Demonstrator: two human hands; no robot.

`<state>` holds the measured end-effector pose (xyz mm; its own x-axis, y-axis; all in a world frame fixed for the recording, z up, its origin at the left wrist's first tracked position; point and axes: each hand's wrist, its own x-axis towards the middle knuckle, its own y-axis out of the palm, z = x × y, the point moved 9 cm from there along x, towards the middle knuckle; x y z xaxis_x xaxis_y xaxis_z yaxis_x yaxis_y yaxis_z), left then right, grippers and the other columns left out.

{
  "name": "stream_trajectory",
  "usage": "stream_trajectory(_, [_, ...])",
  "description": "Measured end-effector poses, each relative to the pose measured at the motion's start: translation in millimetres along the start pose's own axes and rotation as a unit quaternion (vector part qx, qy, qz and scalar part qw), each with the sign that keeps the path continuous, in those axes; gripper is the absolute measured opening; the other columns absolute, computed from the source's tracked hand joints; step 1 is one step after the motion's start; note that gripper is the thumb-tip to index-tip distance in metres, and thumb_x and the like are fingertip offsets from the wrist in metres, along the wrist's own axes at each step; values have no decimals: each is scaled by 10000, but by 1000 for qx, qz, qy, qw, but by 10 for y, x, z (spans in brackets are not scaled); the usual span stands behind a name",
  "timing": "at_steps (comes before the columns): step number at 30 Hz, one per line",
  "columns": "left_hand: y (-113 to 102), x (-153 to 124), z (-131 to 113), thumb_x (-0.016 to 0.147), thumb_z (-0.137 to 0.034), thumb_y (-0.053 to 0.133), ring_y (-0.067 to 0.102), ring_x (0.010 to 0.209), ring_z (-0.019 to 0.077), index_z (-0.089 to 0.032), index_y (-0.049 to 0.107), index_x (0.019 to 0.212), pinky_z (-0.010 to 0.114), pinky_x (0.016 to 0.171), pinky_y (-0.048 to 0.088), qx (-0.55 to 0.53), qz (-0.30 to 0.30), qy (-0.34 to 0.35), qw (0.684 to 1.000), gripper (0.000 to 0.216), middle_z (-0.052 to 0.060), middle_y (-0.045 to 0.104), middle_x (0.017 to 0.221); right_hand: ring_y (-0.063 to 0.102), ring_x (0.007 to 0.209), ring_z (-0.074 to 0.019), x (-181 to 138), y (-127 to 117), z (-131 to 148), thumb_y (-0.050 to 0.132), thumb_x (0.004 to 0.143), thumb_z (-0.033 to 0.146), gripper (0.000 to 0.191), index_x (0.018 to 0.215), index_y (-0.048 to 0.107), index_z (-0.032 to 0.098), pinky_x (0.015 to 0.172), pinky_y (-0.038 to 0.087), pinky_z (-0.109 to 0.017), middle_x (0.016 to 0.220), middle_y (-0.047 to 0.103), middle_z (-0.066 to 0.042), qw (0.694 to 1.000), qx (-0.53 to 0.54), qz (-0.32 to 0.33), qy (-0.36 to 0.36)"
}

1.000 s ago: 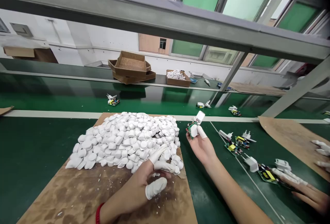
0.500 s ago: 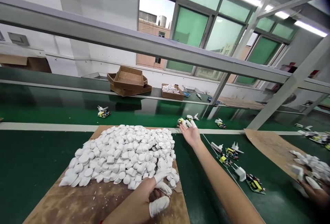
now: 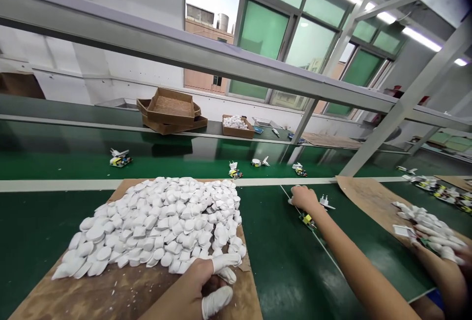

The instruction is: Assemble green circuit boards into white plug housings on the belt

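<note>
White caps (image 3: 158, 221) under left hand (image 3: 206, 280); right hand (image 3: 304, 198) on board (image 3: 307, 219)

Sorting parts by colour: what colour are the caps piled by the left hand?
White, all of them; the caps show best in the head view.

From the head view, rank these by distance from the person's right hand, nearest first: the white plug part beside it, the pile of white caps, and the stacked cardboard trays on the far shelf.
1. White plug part, just right of the right hand.
2. Pile of white caps, to its left on the cardboard sheet.
3. Stacked cardboard trays, far back left on the shelf.
</note>
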<state>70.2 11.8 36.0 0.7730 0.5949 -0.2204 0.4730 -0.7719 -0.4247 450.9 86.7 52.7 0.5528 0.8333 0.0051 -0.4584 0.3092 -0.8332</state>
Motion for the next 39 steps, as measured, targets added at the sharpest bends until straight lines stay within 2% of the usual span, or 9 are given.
stream_trajectory(6, [-62, -25, -41, 874, -495, 500, 552, 1028, 274, -199, 586, 1190, 340, 908, 445, 4, -11, -10, 1000, 441, 82, 609, 1113, 594, 1035, -246, -176, -307, -27, 601, 873, 342, 224, 868, 648, 123, 964, 440, -486, 984, 658, -93, 997, -12, -61, -47])
stream_trajectory(9, [-101, -12, -93, 898, -518, 464, 544, 1066, 264, -267, 540, 1296, 320, 955, 429, -10, -21, 16, 1000, 477, 41, 628, 1128, 558, 1130, -299, -364, -370, 315, 605, 825, 429, 290, 810, 697, 154, 1056, 371, -472, 1054, 668, -132, 981, 66, -69, -167])
stream_trajectory(14, [-244, 39, 1, 910, -582, 391, 562, 970, 250, -219, 653, 979, 327, 893, 445, -33, -109, 53, 992, 453, 52, 654, 991, 591, 1120, -248, -865, -332, 992, 559, 827, 538, 355, 907, 739, 243, 1013, 446, -399, 1251, 620, -66, 917, 231, 0, -326])
stream_trajectory(18, [-321, 1, 52, 884, -663, 368, 562, 1006, 257, -193, 644, 1033, 369, 925, 436, -122, -143, 38, 981, 566, 85, 646, 1051, 671, 925, -214, -1546, -80, 1664, 706, 790, 390, 153, 844, 771, 263, 849, 525, -357, 1072, 710, -56, 746, 435, 280, -419])
stream_trajectory(21, [-182, -14, -77, 860, -701, 380, 582, 987, 243, -194, 677, 994, 358, 957, 439, -158, -61, 32, 985, 603, 70, 665, 1032, 673, 901, -175, -2001, 117, 1986, 771, 738, 260, 162, 900, 769, 251, 807, 519, -287, 1058, 722, -58, 664, 443, 405, -445])
stream_trajectory(27, [134, 75, -155, 897, -576, 481, 676, 847, 195, -193, 668, 1046, 290, 762, 516, -455, 72, 52, 886, 451, 55, 709, 968, 647, 1010, -188, -1740, 551, 1847, 679, 813, 251, 201, 1007, 714, 211, 899, 492, -312, 1049, 713, -74, 763, 449, 300, -355])
stream_trajectory(30, [116, 130, -50, 875, -575, 528, 665, 783, 179, -139, 685, 1016, 285, 754, 520, -515, 42, 46, 855, 485, 91, 720, 930, 651, 1017, -215, -1511, 740, 1614, 589, 847, 330, 348, 1163, 608, 186, 886, 506, -363, 1068, 700, -103, 822, 416, 252, -296])
stream_trajectory(34, [11, 105, 4, 820, -558, 623, 662, 776, 209, -129, 689, 1020, 305, 735, 524, -528, -28, 13, 849, 478, 104, 713, 903, 629, 847, -199, -1420, 747, 1459, 517, 850, 322, 246, 1001, 619, 157, 782, 480, -333, 888, 678, -76, 905, 260, 169, -292])
stream_trajectory(39, [-214, 35, 46, 735, -540, 721, 667, 756, 212, -182, 721, 938, 301, 739, 541, -545, -130, 9, 829, 412, 72, 730, 849, 423, 548, -112, -1590, 874, 1463, 652, 763, 355, 274, 689, 454, 182, 537, 277, -243, 592, 470, 37, 925, 75, 217, -302])
